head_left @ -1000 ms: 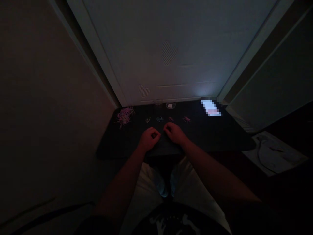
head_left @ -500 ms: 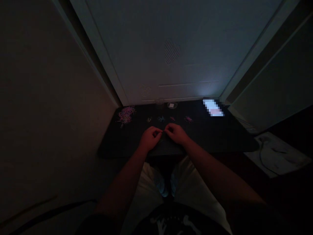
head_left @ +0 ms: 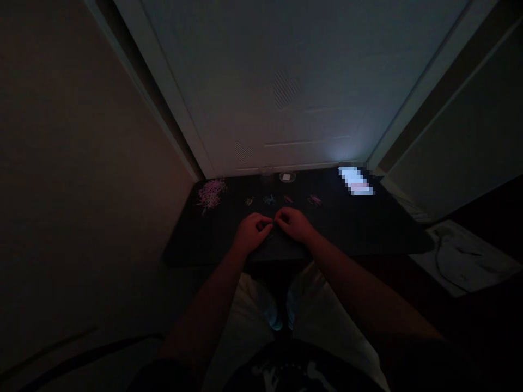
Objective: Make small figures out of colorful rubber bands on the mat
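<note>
Over the near middle of the dark table (head_left: pixel 347 234), my left hand (head_left: pixel 252 231) and my right hand (head_left: pixel 295 224) meet almost fingertip to fingertip. Both are closed in a pinch; whatever they hold is too small and dark to name. Just beyond them lie small sorted piles of thin pieces: a yellowish pile (head_left: pixel 249 201), a bluish pile (head_left: pixel 269 200), a red-pink pile (head_left: pixel 288 200) and a pink-purple pile (head_left: pixel 314 200). A larger heap of mixed pink and pale thin pieces (head_left: pixel 211 193) sits at the table's far left.
At the back edge stand a clear container (head_left: pixel 267 171) and a round clear dish or lid with a white square (head_left: pixel 287 177). A bright, blurred-out screen (head_left: pixel 355 180) glows at the back right. A white panelled door (head_left: pixel 253 98) rises behind the table. The room is very dim.
My fingertips have shifted very slightly, still pinched close together. The piles look the same, and the view has tilted a little.
</note>
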`<state>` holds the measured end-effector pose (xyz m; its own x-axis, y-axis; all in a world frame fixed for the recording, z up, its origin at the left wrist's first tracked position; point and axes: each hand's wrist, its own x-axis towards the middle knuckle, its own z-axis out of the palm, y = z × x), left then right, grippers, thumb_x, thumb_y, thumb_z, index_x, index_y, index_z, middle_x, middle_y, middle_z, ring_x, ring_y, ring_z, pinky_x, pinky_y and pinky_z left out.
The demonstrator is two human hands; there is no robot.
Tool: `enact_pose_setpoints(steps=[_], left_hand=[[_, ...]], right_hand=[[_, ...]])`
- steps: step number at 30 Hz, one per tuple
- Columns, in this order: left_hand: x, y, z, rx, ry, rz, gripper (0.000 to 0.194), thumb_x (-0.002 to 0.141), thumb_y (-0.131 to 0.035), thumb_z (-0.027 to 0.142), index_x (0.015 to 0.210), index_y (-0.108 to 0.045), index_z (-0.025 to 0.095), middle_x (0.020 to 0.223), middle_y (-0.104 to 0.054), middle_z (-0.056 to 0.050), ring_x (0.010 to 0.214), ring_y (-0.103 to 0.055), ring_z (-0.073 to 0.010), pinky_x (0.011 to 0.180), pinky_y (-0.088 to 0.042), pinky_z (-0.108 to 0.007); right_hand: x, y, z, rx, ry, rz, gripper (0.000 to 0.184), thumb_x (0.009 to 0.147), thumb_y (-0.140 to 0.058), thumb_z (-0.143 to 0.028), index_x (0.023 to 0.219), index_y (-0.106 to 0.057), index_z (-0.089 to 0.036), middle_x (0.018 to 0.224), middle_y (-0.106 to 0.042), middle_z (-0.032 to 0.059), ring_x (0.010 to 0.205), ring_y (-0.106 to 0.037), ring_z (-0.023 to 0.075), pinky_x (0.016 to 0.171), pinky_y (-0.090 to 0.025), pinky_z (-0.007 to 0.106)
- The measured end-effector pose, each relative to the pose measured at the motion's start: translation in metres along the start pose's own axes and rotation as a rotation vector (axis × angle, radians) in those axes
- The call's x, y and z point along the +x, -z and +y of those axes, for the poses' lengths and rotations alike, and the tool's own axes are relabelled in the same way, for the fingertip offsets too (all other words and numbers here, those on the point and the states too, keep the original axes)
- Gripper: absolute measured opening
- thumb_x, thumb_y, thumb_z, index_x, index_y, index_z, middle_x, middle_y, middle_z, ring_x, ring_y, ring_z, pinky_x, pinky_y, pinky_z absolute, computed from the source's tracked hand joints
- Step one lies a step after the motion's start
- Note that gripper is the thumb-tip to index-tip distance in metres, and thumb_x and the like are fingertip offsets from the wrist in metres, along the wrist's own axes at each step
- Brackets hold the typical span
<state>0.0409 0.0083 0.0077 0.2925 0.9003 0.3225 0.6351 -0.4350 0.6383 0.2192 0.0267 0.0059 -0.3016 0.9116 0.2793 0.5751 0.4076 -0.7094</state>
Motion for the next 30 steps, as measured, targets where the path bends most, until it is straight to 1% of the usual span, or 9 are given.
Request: enact_pose_setpoints(steps=[4,11,17,23,30], left_hand=[[0.0015,0.0001,-0.0006,0.025,0.02,-0.012,0.021,0.078,-0.059,0.032,0.092,-0.067,0.02,0.08,-0.06,-0.002,0.067,-0.054,-0.0108,0.062,-0.044,-0.025],[0.002,0.0009,0.0014,0.037,0.048,-0.01,0.017,0.078,-0.057,0.03,0.084,-0.068,0.018,0.076,-0.061,-0.002,0.067,-0.054,-0.0113,0.063,-0.043,-0.025],[0.0015,0.0011,0.002,0.024,0.063,0.015,0.017,0.078,-0.056,0.029,0.084,-0.067,0.018,0.078,-0.061,-0.002,0.066,-0.054,-0.0107,0.063,-0.044,-0.025],[0.0011,0.0,0.0019,0.01,0.084,0.036,0.016,0.077,-0.057,0.028,0.085,-0.067,0.018,0.077,-0.061,-0.001,0.064,-0.054,-0.0103,0.063,-0.044,-0.025],[0.0012,0.0006,0.003,0.0,0.098,0.036,0.015,0.077,-0.057,0.028,0.085,-0.066,0.018,0.078,-0.061,-0.002,0.064,-0.054,-0.0106,0.063,-0.045,-0.025]], right_hand=[[0.0005,-0.0009,0.0005,0.007,0.012,-0.019,0.007,0.076,-0.055,-0.018,0.076,-0.062,-0.017,0.072,-0.061,0.0011,0.064,-0.052,0.0112,0.06,-0.037,0.023],[0.0003,-0.0011,0.0011,0.009,0.017,-0.032,0.008,0.076,-0.055,-0.018,0.077,-0.063,-0.017,0.073,-0.062,0.0013,0.065,-0.053,0.0114,0.061,-0.038,0.023],[0.0001,-0.0014,0.0017,0.006,0.015,-0.026,0.008,0.076,-0.054,-0.02,0.076,-0.061,-0.017,0.072,-0.06,0.0011,0.064,-0.052,0.0114,0.06,-0.037,0.023],[-0.0003,0.0006,0.0005,0.016,0.01,-0.04,0.007,0.074,-0.053,-0.018,0.076,-0.06,-0.017,0.071,-0.059,0.0004,0.063,-0.05,0.0108,0.059,-0.037,0.023],[-0.0003,-0.0001,0.0016,0.065,0.018,-0.044,0.006,0.071,-0.055,-0.017,0.075,-0.059,-0.017,0.067,-0.056,-0.0017,0.06,-0.048,0.0099,0.055,-0.035,0.022]])
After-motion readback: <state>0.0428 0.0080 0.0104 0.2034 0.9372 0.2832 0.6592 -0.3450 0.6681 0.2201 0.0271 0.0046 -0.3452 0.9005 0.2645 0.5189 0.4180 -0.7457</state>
